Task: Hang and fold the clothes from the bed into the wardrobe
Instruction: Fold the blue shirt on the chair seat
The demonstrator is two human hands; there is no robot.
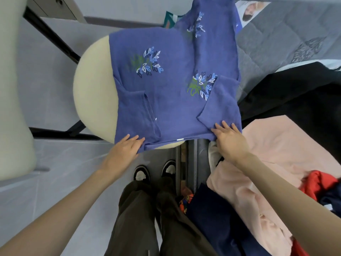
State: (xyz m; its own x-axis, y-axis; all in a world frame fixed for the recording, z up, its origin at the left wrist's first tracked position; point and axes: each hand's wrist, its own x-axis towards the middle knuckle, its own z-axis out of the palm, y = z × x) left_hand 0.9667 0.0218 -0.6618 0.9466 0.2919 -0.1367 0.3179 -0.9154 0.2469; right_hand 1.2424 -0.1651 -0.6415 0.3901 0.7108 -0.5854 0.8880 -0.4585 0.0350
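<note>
The blue top [171,85] with its stitched leaf sprigs lies spread flat, half over a round cream stool [92,93] and half onto the edge of the grey quilted bed [267,43], both sleeves turned in over the body. The left hand [123,150] lies on the near left corner with its fingers nearly straight; the right hand [229,139] presses the near right corner, fingers spread flat. Just beside it on the bed lie a pink garment [273,150], a black garment [295,95], a red garment [317,183] and a navy garment [212,218].
</note>
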